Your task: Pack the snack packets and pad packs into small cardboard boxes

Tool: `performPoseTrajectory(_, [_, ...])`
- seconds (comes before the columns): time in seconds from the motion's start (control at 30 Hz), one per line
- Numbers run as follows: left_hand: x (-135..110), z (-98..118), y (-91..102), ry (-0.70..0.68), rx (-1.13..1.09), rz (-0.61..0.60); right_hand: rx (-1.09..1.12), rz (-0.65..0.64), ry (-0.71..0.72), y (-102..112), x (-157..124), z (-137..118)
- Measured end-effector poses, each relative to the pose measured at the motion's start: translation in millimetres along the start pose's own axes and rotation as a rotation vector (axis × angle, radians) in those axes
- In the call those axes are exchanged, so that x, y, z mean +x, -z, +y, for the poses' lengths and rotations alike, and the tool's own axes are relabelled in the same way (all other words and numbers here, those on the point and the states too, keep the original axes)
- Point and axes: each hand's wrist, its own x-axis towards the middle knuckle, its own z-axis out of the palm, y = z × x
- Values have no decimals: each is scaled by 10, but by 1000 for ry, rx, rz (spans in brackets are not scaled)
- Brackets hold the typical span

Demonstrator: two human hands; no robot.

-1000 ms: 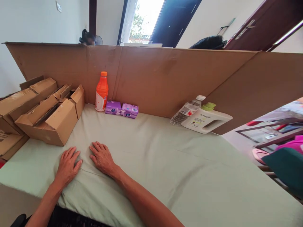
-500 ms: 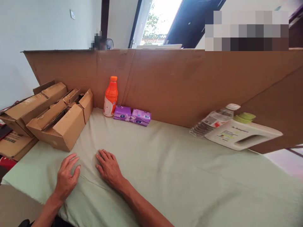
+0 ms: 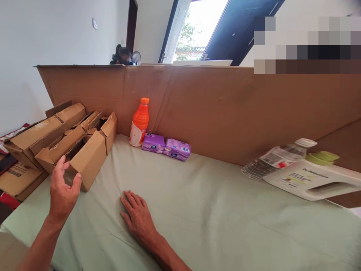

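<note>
The left hand point(image 3: 62, 194) is held up above the near left part of the counter covered with pale green cloth point(image 3: 197, 222). Its thumb is spread apart from the fingers, and I see nothing between them. The hand is in front of the open brown cardboard box with folded flaps point(image 3: 91, 156), which lies on the left side. The fingertips overlap the near end of this box in the view, but I cannot tell whether they touch it.

The right hand point(image 3: 139, 218) rests on the cloth near the middle, palm down, with the fingers loosely together, and it holds nothing.

For good handling at this box, in my judgement, the thumb and the fingers should meet one firm wall from both sides, and not a loose flap, because thin cardboard can bend or tear. The grip should be light. A second long brown cardboard box point(image 3: 36, 133) is just beside it on the left, so a sideways push could disturb both. It seems also wise to keep a straight path, away from the upright orange plastic bottle with an orange cap point(image 3: 138, 126), which stands at the far side, near the open box.
</note>
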Motion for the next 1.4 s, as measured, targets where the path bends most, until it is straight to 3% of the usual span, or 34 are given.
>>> performPoseTrajectory(0.13, [-10, 80, -11, -162, -163, 20, 10, -6, 4, -12, -2, 38])
performPoseTrajectory(0.27, [28, 45, -54, -223, -148, 2, 69, -49, 28, -28, -27, 164])
performPoseTrajectory(0.4, [62, -6, -103, -323, -155, -61, 183, 22, 61, 153, 27, 232])
performPoseTrajectory(0.5, [69, -33, -113, -356, -165, -101, 181, 128, 134, 501, 288, 84])
performPoseTrajectory(0.63, [96, -93, -87, -361, -162, -148, 24, 267, 295, 940, 900, -283])
performPoseTrajectory(0.77, [189, -195, -63, -384, -121, -229, -101, 248, 445, 1013, 1318, -488])
performPoseTrajectory(0.93, [352, -310, -103, -456, -64, -373, -89, 225, 481, 894, 1194, -393])
performPoseTrajectory(1.07, [444, -336, -173, -499, -72, -424, -18, 160, 492, 1032, 1138, -316])
performPoseTrajectory(1.23, [439, -274, -168, -456, -91, -263, -64, 52, 435, 1261, 1626, -450])
performPoseTrajectory(1.4, [293, -276, -86, -540, -193, 4, -303, -103, 468, 1245, 2322, -705])
